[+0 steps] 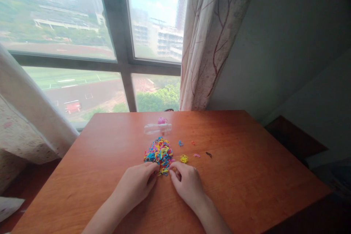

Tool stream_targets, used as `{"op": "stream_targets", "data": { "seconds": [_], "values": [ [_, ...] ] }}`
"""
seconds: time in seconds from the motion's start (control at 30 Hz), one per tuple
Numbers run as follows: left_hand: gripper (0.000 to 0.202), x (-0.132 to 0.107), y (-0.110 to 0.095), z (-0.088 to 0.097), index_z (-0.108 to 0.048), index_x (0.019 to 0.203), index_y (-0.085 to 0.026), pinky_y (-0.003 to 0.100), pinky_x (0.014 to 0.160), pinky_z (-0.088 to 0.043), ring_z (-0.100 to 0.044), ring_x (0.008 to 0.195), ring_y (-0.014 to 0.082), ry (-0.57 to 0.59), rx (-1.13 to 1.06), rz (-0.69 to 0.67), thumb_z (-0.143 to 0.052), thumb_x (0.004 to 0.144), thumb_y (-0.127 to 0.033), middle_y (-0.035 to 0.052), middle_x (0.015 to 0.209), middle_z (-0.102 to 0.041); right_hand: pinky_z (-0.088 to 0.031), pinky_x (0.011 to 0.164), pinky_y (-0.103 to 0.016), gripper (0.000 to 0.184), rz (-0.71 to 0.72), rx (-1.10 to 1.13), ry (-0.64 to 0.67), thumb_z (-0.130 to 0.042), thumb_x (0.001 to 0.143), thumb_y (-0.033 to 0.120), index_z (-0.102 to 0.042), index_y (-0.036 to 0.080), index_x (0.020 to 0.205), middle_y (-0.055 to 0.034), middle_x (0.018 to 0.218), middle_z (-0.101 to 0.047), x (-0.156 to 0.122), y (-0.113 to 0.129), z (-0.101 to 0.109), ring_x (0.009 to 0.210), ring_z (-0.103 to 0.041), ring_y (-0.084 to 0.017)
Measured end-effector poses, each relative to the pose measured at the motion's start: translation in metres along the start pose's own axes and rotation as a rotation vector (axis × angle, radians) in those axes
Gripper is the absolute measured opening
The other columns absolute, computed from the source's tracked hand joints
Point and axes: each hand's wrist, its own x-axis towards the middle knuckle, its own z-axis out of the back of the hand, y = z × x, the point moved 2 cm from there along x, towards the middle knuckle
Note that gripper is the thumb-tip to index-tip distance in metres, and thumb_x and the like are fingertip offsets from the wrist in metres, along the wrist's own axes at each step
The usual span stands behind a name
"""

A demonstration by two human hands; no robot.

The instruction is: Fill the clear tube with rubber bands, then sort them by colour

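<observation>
Left hand (137, 184), right hand (186, 182) picking at band pile (159, 152) (fingers curled, hold unclear); singling one out is needing a fine pinch.

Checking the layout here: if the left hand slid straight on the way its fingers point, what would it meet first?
The left hand would likely meet the pile of coloured rubber bands at once; its fingertips seem to be at its near edge.

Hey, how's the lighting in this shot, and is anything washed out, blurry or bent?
Head view: daylight through the window washes the outdoor scene pale and hazy; the table has a soft sheen; the window frame leans from the wide lens; the rubber bands look slightly soft.
</observation>
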Motion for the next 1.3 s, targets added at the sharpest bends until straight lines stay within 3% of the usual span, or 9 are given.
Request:
{"op": "stream_targets", "data": {
  "seconds": [0.4,0.9,1.3],
  "values": [
    [0.019,0.000,0.006,0.008,-0.060,0.087,-0.021,0.023,0.061,-0.040,-0.060,0.067,0.0167,-0.139,-0.156,0.034,-0.043,0.092,-0.025,0.0020,0.076,-0.067,-0.035,0.060,-0.022,0.014,0.004,-0.014,0.002,-0.056,0.087,0.018,-0.067,0.025,0.091,0.0040,0.068,-0.064,-0.001,0.000,0.000,0.061,-0.057,-0.012],
    [0.022,0.000,-0.003,0.014,-0.058,0.077,-0.019,0.022,0.055,-0.037,-0.051,0.056,0.0136,-0.177,-0.311,0.033,-0.044,0.091,-0.029,-0.0009,0.063,-0.059,-0.038,0.063,-0.021,0.017,0.020,-0.030,0.025,-0.054,0.088,0.017,-0.069,0.024,0.092,0.0017,0.073,-0.069,-0.001,0.005,0.005,0.064,-0.061,-0.013],
    [0.017,0.010,-0.004,0.010,-0.059,0.083,-0.019,0.021,0.056,-0.037,-0.052,0.058,0.0127,-0.190,-0.282,-0.003,-0.045,0.090,-0.026,-0.0013,0.066,-0.061,-0.039,0.065,-0.021,0.016,0.027,-0.004,0.040,-0.054,0.090,0.017,-0.068,0.024,0.091,0.0013,0.078,-0.071,-0.001,0.005,0.005,0.069,-0.063,-0.014]
  ]
}}
